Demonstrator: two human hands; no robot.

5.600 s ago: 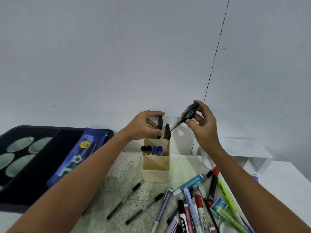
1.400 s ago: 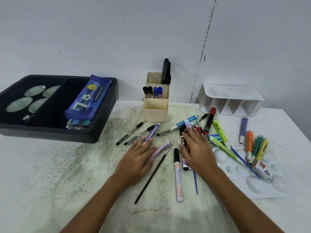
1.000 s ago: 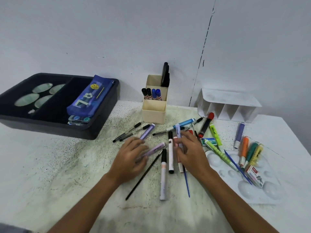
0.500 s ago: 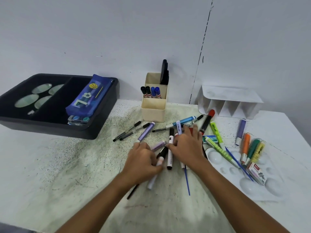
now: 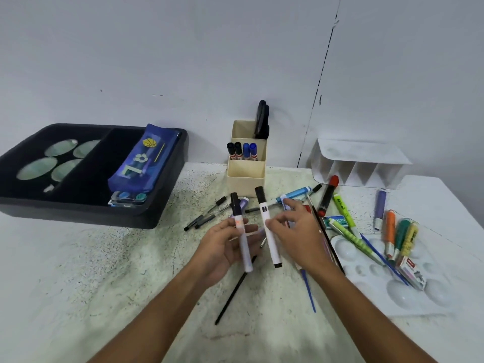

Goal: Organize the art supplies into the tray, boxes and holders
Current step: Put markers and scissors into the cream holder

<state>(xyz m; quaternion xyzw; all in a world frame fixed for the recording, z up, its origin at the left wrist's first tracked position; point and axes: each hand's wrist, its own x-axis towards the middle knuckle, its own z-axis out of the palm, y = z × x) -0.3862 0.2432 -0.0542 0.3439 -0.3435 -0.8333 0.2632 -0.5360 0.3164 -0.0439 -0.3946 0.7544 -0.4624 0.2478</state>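
My left hand (image 5: 222,247) holds a white marker with a black cap (image 5: 240,226) upright above the table. My right hand (image 5: 298,234) pinches a second white black-capped marker (image 5: 267,226) beside it. Behind them stands a cream holder (image 5: 246,176) with several capped markers (image 5: 242,151) in front and black scissors (image 5: 262,119) at the back. Loose pens (image 5: 207,217), a blue marker (image 5: 296,193) and a red-capped marker (image 5: 327,196) lie around my hands. A long black brush (image 5: 233,294) and a blue brush (image 5: 309,292) lie under my wrists.
A black tray (image 5: 86,205) at the left holds a blue pencil case (image 5: 141,159) and round green lids (image 5: 52,161). A white divided holder (image 5: 358,163) stands by the wall at the right. A white palette (image 5: 408,292) carries highlighters (image 5: 399,235) and an eraser box (image 5: 413,273).
Both hands lay flat on the scattered pens earlier, then gathered them. Each hand has now lifted one white black-capped marker off the table.
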